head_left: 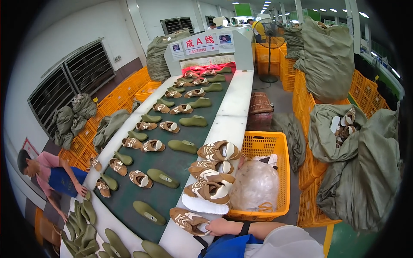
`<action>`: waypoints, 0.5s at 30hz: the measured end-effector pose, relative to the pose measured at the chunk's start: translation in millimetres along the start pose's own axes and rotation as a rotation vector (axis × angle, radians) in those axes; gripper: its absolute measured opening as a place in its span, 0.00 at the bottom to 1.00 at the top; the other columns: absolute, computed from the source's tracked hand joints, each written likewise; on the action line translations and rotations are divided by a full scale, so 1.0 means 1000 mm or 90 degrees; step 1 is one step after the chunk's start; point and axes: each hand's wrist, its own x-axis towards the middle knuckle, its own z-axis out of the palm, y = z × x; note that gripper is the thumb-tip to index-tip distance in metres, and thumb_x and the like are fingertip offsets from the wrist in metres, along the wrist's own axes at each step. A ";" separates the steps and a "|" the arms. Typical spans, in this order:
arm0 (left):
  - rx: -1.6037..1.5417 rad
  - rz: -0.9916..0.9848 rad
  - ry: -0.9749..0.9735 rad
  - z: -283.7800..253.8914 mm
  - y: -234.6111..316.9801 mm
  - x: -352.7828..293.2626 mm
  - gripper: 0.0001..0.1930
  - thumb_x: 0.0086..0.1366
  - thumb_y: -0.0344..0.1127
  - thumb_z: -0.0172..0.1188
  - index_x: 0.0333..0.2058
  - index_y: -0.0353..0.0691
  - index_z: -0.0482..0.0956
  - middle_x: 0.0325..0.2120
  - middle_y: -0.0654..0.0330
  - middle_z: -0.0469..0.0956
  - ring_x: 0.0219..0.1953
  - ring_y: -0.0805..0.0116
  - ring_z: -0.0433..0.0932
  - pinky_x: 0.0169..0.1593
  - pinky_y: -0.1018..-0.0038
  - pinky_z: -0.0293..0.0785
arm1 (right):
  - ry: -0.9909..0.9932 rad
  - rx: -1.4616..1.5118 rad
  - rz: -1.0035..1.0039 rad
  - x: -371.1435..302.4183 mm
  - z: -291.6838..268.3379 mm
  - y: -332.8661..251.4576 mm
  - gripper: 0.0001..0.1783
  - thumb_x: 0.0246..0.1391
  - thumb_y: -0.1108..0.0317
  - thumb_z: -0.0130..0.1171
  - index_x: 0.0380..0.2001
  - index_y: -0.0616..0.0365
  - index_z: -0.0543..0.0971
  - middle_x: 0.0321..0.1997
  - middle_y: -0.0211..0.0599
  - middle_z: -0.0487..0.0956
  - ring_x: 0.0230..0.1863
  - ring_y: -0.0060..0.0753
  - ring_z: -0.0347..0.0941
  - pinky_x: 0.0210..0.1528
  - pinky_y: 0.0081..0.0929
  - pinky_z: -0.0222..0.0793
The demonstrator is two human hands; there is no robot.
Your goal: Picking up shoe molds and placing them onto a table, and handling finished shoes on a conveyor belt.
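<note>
My right hand (220,227) reaches in from the lower right, its fingers closed at the heel opening of a brown and white sneaker upper (189,220). That sneaker upper rests on the white side ledge (183,241) of the conveyor. Just beyond it lies a pile of similar brown sneakers (208,191), with a white sole-like piece (204,204) under the nearest one. My left hand does not show. To the left, a green shoe last (149,212) lies on the dark green conveyor belt (129,195), which carries rows of sneakers (140,179) and green lasts (162,178).
A yellow crate (282,172) with clear plastic bags (256,185) stands right of the ledge. Stacked crates and grey-green sacks (327,64) line the right side. A co-worker in a pink shirt (47,165) handles green lasts (79,219) at the left. A red-lit machine (208,56) spans the belt's far end.
</note>
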 end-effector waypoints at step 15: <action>-0.014 0.157 -0.243 -0.013 -0.042 0.018 0.64 0.40 0.76 0.54 0.57 0.19 0.47 0.59 0.35 0.48 0.62 0.44 0.51 0.60 0.59 0.53 | -0.012 -0.012 -0.017 0.002 -0.005 -0.001 0.13 0.43 0.57 0.58 0.28 0.56 0.77 0.26 0.44 0.78 0.32 0.48 0.75 0.32 0.42 0.71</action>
